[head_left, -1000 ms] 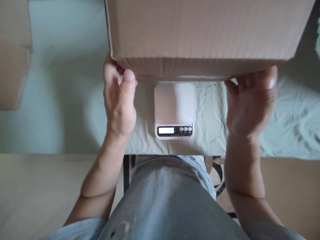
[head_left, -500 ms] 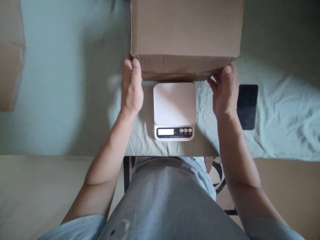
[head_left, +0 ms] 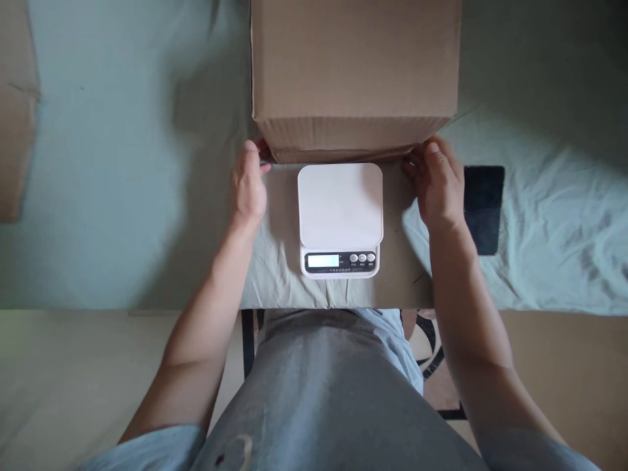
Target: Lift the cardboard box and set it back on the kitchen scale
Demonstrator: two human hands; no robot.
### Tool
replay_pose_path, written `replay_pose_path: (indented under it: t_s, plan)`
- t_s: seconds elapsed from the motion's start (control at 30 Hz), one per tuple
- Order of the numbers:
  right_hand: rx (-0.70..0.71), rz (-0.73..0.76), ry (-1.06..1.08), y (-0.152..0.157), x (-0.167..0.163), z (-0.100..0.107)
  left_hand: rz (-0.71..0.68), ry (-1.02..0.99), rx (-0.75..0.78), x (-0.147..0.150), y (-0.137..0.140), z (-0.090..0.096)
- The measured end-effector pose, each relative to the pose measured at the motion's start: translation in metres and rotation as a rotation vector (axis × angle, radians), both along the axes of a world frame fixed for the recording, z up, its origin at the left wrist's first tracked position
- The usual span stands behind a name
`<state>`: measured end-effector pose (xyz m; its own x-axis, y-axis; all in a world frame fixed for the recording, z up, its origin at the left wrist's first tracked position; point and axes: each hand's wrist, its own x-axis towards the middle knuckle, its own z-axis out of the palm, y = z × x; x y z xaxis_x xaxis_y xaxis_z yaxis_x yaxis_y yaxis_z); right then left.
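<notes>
Both our hands grip the cardboard box [head_left: 354, 72] at its near bottom corners, left hand [head_left: 248, 186] and right hand [head_left: 436, 190], fingers curled underneath. It sits on the bed [head_left: 98, 196], just behind the white scale [head_left: 340, 219]; a dark phone [head_left: 483, 206] lies right.

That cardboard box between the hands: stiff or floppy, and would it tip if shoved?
The cardboard box looks rigid: corrugated walls, straight edges. Probably slides rather than tips, being broad. The left hand and right hand grip its bottom corners.

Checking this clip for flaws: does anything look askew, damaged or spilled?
Nothing stands out. The cardboard box sits square behind the scale, both hands at its lower corners. A dark phone lies flat on the wrinkled sheet.
</notes>
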<state>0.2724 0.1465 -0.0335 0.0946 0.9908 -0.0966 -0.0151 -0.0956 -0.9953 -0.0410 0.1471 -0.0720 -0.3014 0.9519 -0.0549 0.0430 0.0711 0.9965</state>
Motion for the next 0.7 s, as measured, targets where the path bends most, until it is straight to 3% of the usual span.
replay_pose_path:
  t_s: [0.17, 0.33, 0.43, 0.53, 0.7]
  plan:
    - [0.039, 0.064, -0.021, 0.008, -0.016, 0.021, -0.056, -0.143, 0.024, 0.004, 0.016, 0.007]
    - [0.008, 0.109, 0.004, 0.013, -0.030, 0.052, -0.062, -0.112, 0.011, 0.019, 0.015, 0.041]
    - [0.056, 0.079, 0.055, 0.000, -0.028, 0.074, 0.014, -0.088, 0.031, 0.027, -0.008, 0.075]
    - [0.115, 0.056, 0.011, -0.024, -0.024, 0.091, -0.033, -0.115, 0.092, 0.034, -0.040, 0.105]
    - [0.179, -0.059, 0.083, -0.061, -0.023, 0.085, -0.068, -0.124, 0.145, 0.043, -0.088, 0.119]
